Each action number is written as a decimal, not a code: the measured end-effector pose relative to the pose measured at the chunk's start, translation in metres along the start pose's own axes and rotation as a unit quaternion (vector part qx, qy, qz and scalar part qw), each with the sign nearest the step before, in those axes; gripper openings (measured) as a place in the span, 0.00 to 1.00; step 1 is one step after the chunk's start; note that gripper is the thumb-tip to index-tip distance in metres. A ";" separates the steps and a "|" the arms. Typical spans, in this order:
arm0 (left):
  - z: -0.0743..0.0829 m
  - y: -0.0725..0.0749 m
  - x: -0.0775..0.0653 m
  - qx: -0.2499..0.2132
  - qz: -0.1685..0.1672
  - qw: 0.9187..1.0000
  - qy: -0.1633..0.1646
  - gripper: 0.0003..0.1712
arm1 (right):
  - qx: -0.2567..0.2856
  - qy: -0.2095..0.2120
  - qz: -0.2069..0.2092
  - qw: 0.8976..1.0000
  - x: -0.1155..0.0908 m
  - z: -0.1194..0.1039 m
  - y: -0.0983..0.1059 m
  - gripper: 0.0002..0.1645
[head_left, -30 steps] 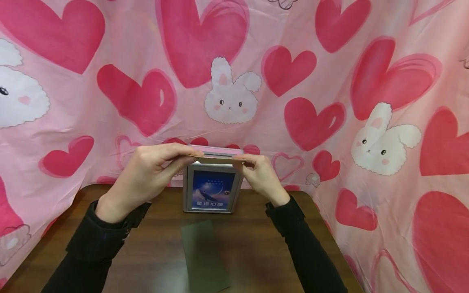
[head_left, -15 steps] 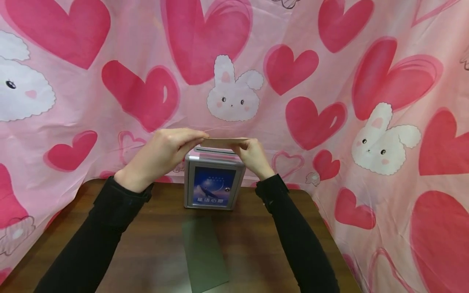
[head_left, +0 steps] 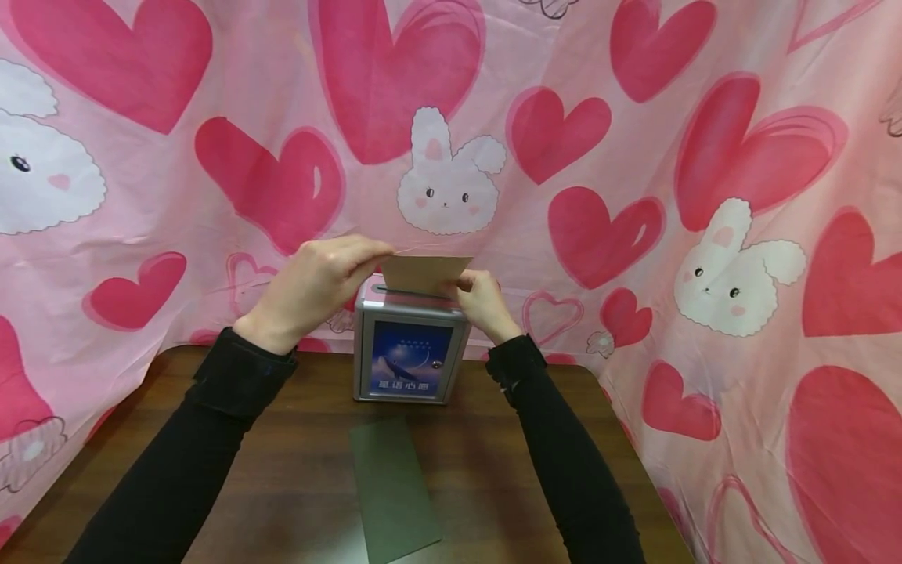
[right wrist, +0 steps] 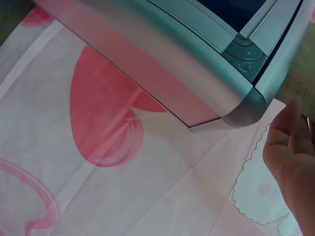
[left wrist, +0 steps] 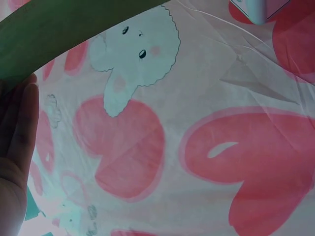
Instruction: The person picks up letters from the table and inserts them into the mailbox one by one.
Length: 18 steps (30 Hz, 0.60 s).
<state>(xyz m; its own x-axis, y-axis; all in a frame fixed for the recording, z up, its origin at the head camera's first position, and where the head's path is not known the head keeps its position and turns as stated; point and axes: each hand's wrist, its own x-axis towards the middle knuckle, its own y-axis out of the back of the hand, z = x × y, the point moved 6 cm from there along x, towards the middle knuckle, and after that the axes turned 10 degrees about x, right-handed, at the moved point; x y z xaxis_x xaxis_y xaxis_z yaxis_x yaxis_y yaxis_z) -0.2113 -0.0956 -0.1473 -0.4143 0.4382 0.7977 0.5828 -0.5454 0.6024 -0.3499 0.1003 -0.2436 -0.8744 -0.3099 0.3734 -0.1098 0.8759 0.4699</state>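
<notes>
A brown paper envelope or card [head_left: 426, 274] stands upright over the slot [head_left: 398, 291] in the top of a silver metal box [head_left: 366, 352]. Its lower edge is right at the slot. My left hand [head_left: 317, 274] pinches its upper left corner. Lower down, at the right edge, my right hand [head_left: 486, 304] pinches it between thumb and fingers. The left wrist view has the sheet [left wrist: 64, 32] as a dark olive strip above my fingers [left wrist: 27, 123]. In the right wrist view, my fingers [right wrist: 293, 128] are beside the box's corner [right wrist: 246, 110].
A green paper rectangle [head_left: 395, 486] lies on the brown wooden table [head_left: 282, 486] in front of the box. The box's door has a blue picture [head_left: 409, 352] and a small lock [head_left: 437, 365]. A pink heart-and-rabbit cloth [head_left: 282, 94] hangs behind.
Both hands have risen and moved away over the box. The brown sheet has tipped from nearly edge-on to upright, with its broad face now showing above the slot.
</notes>
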 end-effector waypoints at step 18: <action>-0.018 -0.031 -0.016 -0.002 -0.005 1.000 0.031 0.21 | -0.001 0.163 0.080 0.983 -0.026 -0.035 0.004 0.16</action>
<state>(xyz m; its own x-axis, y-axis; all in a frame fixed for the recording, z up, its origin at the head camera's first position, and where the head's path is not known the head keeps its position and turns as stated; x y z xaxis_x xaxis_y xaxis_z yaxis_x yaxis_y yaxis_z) -0.2357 -0.0987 -0.1788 -0.4619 0.3987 0.7923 0.5764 -0.5440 0.6098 -0.3111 0.0992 -0.2229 -0.6829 -0.2698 0.6789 0.0185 0.9226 0.3853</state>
